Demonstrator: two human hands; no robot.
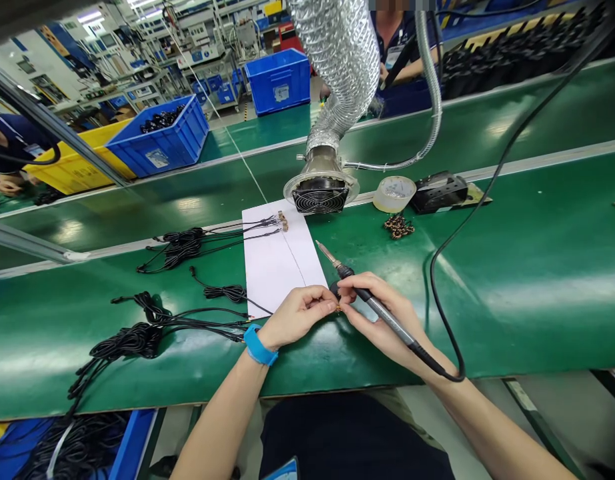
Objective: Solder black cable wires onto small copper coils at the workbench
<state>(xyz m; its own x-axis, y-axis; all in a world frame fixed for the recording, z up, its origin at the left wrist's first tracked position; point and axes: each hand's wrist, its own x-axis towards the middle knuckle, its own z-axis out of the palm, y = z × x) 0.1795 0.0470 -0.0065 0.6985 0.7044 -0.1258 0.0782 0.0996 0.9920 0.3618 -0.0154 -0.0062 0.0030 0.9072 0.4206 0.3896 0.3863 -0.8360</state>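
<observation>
My left hand (300, 313), with a blue wristband (260, 345), is closed in a pinch at the front edge of a white sheet (267, 267). A soldering iron (387, 319) lies across my right hand (382, 310), its tip pointing up and left, away from the fingertips. Between the fingertips of both hands shows a tiny copper-coloured piece (339, 308), mostly hidden by the fingers. One black cable (227, 292) runs from its coil toward my left hand; its end is out of sight. On the sheet, several cable ends lie near small brass-coloured parts (283, 221).
Bundled black cables (137, 340) lie at left, more (182, 245) behind. A fume-extraction fan (321, 198) hangs over the sheet. Behind at right are a tape roll (395, 195), an iron stand (442, 192) and small metal parts (399, 227). The iron's cord (437, 267) loops at right. Co-workers sit opposite.
</observation>
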